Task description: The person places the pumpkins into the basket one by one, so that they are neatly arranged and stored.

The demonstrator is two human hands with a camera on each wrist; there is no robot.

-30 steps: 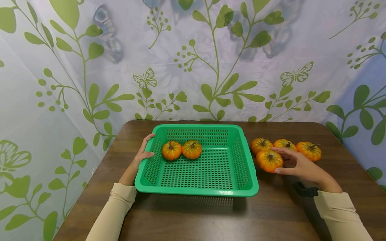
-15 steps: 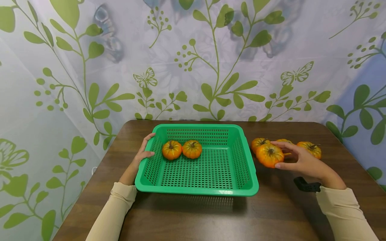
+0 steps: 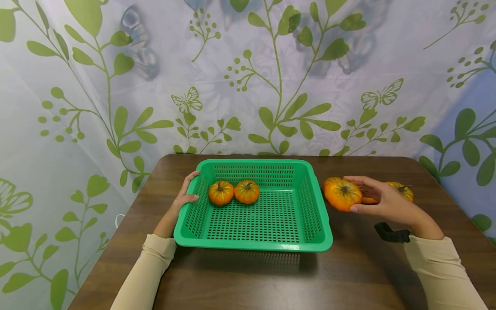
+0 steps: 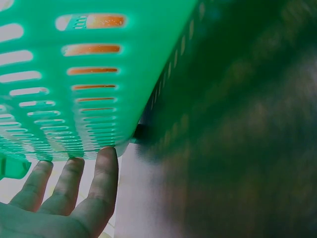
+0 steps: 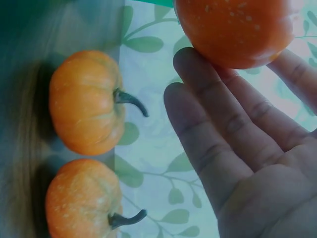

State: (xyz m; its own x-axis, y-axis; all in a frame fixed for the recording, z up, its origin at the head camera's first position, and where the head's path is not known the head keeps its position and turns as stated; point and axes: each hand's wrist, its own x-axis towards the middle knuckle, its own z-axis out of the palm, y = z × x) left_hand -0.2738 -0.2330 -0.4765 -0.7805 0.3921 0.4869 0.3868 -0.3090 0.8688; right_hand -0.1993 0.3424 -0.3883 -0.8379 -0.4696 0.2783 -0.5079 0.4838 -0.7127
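A small orange pumpkin (image 3: 342, 196) is held between the thumb and fingertips of my right hand (image 3: 395, 209), above the table and just right of the basket. In the right wrist view the held pumpkin (image 5: 237, 29) shows at the top, over the fingers. My left hand (image 3: 181, 199) grips the left rim of a green perforated basket (image 3: 252, 247), thumb over the rim; in the left wrist view its fingertips (image 4: 106, 156) are against the basket's outer wall. Two pumpkins, a left one (image 3: 221, 193) and a right one (image 3: 246, 192), sit side by side inside the basket, toward its back left.
On the brown table (image 3: 240, 286), a pumpkin (image 3: 403, 190) lies right of my right hand. Another pumpkin (image 3: 369, 200) is mostly hidden behind that hand, and a third is largely covered by the held one. A leaf-patterned cloth (image 3: 248, 107) hangs behind the table.
My right hand has lifted its pumpkin off the table and shifted it slightly left, over the pumpkin behind. The left hand, the basket and the two pumpkins in it stay in place.
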